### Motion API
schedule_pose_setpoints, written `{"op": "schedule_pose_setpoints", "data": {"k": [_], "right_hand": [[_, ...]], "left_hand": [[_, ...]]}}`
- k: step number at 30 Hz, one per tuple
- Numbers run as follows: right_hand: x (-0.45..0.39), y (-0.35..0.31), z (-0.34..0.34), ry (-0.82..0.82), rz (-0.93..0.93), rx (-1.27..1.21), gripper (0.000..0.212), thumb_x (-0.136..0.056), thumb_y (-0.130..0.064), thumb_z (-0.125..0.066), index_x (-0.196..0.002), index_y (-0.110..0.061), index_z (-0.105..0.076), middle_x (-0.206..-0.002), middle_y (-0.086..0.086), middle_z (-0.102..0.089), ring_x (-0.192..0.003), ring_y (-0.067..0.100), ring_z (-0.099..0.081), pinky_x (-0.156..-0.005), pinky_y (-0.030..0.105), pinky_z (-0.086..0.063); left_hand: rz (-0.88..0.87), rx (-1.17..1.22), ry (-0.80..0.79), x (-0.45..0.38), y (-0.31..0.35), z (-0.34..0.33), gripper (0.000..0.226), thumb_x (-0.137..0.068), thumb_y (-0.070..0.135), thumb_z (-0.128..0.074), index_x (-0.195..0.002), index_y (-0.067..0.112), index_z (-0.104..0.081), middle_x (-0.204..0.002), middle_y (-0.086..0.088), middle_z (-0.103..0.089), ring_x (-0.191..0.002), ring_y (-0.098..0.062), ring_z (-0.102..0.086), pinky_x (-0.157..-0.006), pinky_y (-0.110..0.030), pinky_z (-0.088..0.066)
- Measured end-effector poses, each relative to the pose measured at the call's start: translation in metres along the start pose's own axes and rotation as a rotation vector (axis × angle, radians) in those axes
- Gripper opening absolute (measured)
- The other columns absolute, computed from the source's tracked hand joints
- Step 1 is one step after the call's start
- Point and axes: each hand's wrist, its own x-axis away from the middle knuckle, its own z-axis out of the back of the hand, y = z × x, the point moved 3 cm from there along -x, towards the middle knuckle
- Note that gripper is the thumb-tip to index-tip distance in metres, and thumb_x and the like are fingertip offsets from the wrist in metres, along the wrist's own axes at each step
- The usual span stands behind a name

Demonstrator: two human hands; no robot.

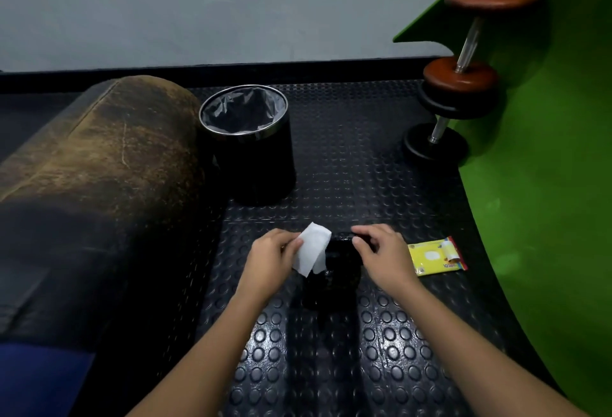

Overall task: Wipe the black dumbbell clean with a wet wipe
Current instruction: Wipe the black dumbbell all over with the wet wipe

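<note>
Wiping underway: left hand (270, 256) pinching wet wipe (312, 248), right hand (381, 251) gripping black dumbbell (337, 271); next, rubbing toward six o'clock.

Wipe pack (437, 256) right of dumbbell (341, 267), seemingly apart.

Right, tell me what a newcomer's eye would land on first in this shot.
Probably the white wet wipe, pinched in the left hand at centre, beside the black dumbbell that the right hand grips on the dark studded floor mat. Next, the bright green mat curving up the right side, with the yellow wipes packet by its edge.
</note>
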Motion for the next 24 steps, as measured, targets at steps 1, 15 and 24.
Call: {"op": "schedule_pose_setpoints", "data": {"k": [1,15,24], "right_hand": [[0.000,0.000,0.001,-0.006,0.016,0.014,0.022,-0.093,-0.028,-0.066,-0.114,-0.028,-0.073,-0.102,-0.015,-0.056,-0.099,0.012,-0.047,-0.084,0.020,-0.033],[-0.005,0.005,0.002,-0.025,0.019,-0.009,0.022,-0.090,-0.034,-0.071,-0.112,-0.031,-0.073,-0.101,-0.018,-0.056,-0.109,0.013,-0.047,-0.086,0.023,-0.034],[-0.009,0.008,-0.001,-0.119,0.029,0.041,0.028,-0.094,-0.036,-0.065,-0.121,-0.030,-0.069,-0.116,-0.008,-0.060,-0.116,0.017,-0.049,-0.095,0.031,-0.041]], "left_hand": [[-0.012,-0.011,-0.017,-0.001,0.004,-0.002,0.021,-0.096,0.032,-0.062,-0.108,0.021,-0.076,-0.098,0.014,-0.067,-0.089,-0.002,-0.061,-0.082,-0.024,-0.051],[0.352,0.156,-0.042,-0.004,-0.010,-0.004,0.022,-0.094,0.034,-0.064,-0.107,0.022,-0.077,-0.103,0.011,-0.074,-0.093,-0.002,-0.062,-0.075,-0.007,-0.041],[0.395,0.139,-0.106,-0.010,-0.002,-0.006,0.020,-0.095,0.038,-0.060,-0.089,0.030,-0.077,-0.078,0.010,-0.068,-0.077,-0.006,-0.060,-0.070,-0.021,-0.042]]}}
